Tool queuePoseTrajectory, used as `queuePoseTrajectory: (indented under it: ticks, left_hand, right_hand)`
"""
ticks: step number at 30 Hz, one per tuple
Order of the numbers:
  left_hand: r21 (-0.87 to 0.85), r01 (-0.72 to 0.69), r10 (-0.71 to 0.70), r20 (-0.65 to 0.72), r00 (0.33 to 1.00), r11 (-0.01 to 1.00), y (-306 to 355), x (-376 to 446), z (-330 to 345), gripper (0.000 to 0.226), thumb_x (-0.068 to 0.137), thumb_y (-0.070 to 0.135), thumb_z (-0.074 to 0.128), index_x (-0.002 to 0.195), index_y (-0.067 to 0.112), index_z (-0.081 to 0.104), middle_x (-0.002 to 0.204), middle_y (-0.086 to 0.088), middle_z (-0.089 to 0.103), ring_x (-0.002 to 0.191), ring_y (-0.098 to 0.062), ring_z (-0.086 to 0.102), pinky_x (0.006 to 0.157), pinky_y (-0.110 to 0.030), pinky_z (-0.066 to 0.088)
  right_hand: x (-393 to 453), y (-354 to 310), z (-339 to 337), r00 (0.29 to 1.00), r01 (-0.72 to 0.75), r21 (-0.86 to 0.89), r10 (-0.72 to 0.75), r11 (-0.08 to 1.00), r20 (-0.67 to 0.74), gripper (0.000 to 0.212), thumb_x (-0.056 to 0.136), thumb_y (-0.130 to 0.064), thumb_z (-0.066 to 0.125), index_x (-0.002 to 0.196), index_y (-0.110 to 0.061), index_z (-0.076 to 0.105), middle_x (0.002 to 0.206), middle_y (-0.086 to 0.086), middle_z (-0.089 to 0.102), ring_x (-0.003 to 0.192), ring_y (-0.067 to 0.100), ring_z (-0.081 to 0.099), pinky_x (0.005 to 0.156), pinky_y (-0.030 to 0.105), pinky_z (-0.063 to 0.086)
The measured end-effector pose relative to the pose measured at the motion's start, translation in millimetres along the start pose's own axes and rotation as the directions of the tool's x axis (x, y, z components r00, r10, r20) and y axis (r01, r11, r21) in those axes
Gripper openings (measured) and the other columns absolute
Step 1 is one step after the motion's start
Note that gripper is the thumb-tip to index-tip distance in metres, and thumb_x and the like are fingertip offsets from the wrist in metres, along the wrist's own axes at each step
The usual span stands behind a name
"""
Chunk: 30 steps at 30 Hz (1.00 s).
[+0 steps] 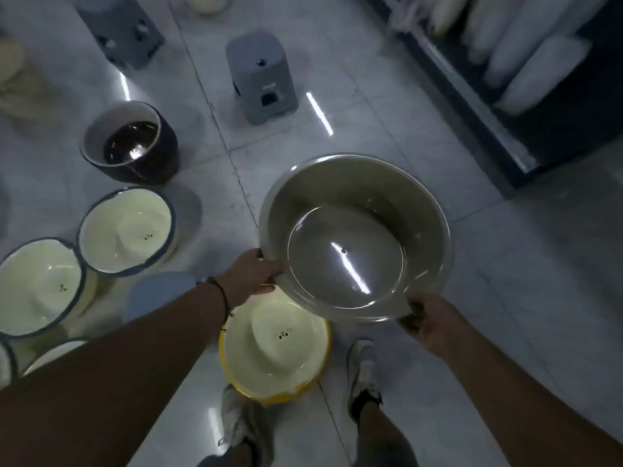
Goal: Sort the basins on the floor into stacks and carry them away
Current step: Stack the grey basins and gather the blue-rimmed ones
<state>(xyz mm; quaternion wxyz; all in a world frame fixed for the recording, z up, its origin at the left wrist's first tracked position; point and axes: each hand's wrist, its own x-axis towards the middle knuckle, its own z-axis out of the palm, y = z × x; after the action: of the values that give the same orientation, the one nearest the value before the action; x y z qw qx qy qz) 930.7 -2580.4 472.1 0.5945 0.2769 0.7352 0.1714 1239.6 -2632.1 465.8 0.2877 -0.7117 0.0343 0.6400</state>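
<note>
In the head view, the left hand point(251, 276) and right hand point(426, 320) each gripped the rim of the grey basin point(354, 237), held level in the air, just above and right of the yellow-rimmed basin point(274, 345) on the floor point(505, 264).

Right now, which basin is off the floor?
The grey basin, gripped at its rim by the left hand and the right hand. The yellow-rimmed basin and blue-rimmed basins sit on the floor.
</note>
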Motion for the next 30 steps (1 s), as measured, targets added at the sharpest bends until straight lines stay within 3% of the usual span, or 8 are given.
queuePoseTrajectory:
  ticks: [3,8,12,14,18,22,25,30]
  left_hand:
    - [0.104,0.039,-0.038,-0.02,0.999,0.994,-17,79,38,0.027,0.079,0.023,0.079,0.095,0.007,0.065,0.083,-0.012,0.068,0.058,-0.015,0.062,0.042,-0.019,0.045]
    - [0.182,0.064,-0.052,-0.069,0.996,0.981,-57,195,83,0.029,0.084,0.03,0.074,0.095,0.003,0.071,0.079,-0.01,0.069,0.056,-0.014,0.06,0.039,-0.016,0.038]
    - [0.154,0.121,-0.103,-0.123,0.987,0.981,-96,251,98,0.025,0.086,0.026,0.073,0.083,0.003,0.065,0.075,-0.013,0.06,0.048,-0.013,0.048,0.038,-0.018,0.036]
    - [0.183,0.095,-0.072,-0.132,0.989,0.978,-110,269,107,0.024,0.087,0.028,0.073,0.079,0.007,0.062,0.074,-0.01,0.062,0.051,-0.013,0.049,0.041,-0.018,0.038]
    - [0.238,0.044,-0.004,-0.165,0.986,0.97,-124,298,127,0.02,0.086,0.025,0.073,0.078,0.01,0.063,0.069,-0.007,0.062,0.052,-0.016,0.052,0.045,-0.022,0.039]
    - [0.216,0.099,-0.062,-0.171,0.983,0.971,-137,324,136,0.022,0.086,0.024,0.073,0.079,0.007,0.061,0.068,-0.007,0.06,0.051,-0.018,0.05,0.047,-0.025,0.04]
    - [0.236,0.12,-0.075,-0.191,0.979,0.964,-141,339,143,0.023,0.086,0.023,0.072,0.088,0.003,0.061,0.068,-0.007,0.058,0.048,-0.016,0.05,0.043,-0.022,0.041]
    - [0.269,0.19,-0.14,-0.196,0.971,0.944,-158,360,154,0.024,0.085,0.02,0.072,0.072,0.004,0.059,0.059,-0.009,0.058,0.04,-0.016,0.049,0.043,-0.022,0.04]
  right_hand:
    - [85,-24,2,1.0,-0.021,-0.033,0.021,0.999,-0.003,0.015,0.09,-0.001,0.052,0.08,-0.011,0.056,0.056,0.004,0.062,0.053,0.014,0.059,0.044,0.02,0.052]
    - [213,-35,8,1.0,-0.016,-0.111,0.015,0.994,-0.014,0.017,0.09,0.0,0.052,0.081,-0.013,0.056,0.077,0.006,0.055,0.069,0.017,0.054,0.067,0.03,0.048]
    - [285,-25,21,0.999,-0.038,-0.331,0.034,0.943,-0.019,0.004,0.089,-0.013,0.061,0.092,-0.014,0.059,0.085,0.005,0.056,0.074,0.016,0.052,0.068,0.028,0.046]
    - [315,-14,20,0.995,-0.036,-0.463,-0.011,0.886,-0.098,0.018,0.086,-0.021,0.065,0.1,-0.011,0.058,0.084,0.004,0.054,0.074,0.017,0.05,0.076,0.034,0.049]
    - [357,4,16,0.981,0.046,-0.549,-0.14,0.835,-0.131,0.03,0.086,-0.03,0.062,0.11,-0.014,0.054,0.088,0.0,0.055,0.085,0.021,0.053,0.096,0.043,0.049]
    - [384,5,26,0.987,-0.003,-0.513,-0.081,0.858,-0.142,0.048,0.084,-0.033,0.061,0.127,-0.014,0.053,0.117,0.005,0.054,0.098,0.025,0.052,0.08,0.039,0.05]
    - [402,4,29,0.987,-0.083,-0.5,0.0,0.862,-0.163,0.049,0.087,-0.031,0.06,0.131,-0.011,0.052,0.124,0.007,0.051,0.104,0.027,0.05,0.084,0.039,0.048]
    - [422,5,25,0.988,-0.14,-0.572,0.08,0.808,-0.128,0.049,0.094,-0.029,0.058,0.136,-0.01,0.046,0.13,0.011,0.048,0.104,0.026,0.045,0.096,0.042,0.044]
